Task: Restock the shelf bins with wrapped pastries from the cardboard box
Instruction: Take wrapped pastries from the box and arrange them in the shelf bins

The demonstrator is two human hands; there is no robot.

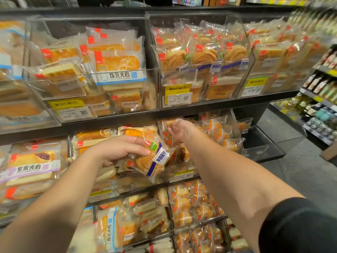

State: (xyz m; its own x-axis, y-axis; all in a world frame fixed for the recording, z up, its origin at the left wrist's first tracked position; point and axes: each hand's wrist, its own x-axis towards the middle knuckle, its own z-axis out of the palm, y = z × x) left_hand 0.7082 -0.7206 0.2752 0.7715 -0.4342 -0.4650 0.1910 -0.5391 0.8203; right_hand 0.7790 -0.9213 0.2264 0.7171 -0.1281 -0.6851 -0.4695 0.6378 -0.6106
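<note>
My left hand (118, 149) grips a wrapped round pastry (155, 157) with a blue-and-white label, held tilted in front of the middle shelf. My right hand (179, 131) reaches further in, to the clear bin (235, 125) on the middle shelf at the right; its fingers are loosely spread at the top of the wrapped pastries there, and whether they pinch a wrapper is unclear. The upper middle bin (197, 84) holds the same kind of swirl pastries. No cardboard box is in view.
Clear bins full of wrapped breads and cakes line three shelf levels; yellow price tags (177, 89) hang on the bin fronts. An aisle with grey floor (295, 167) opens to the right, with a bottle shelf (321, 99) beyond it.
</note>
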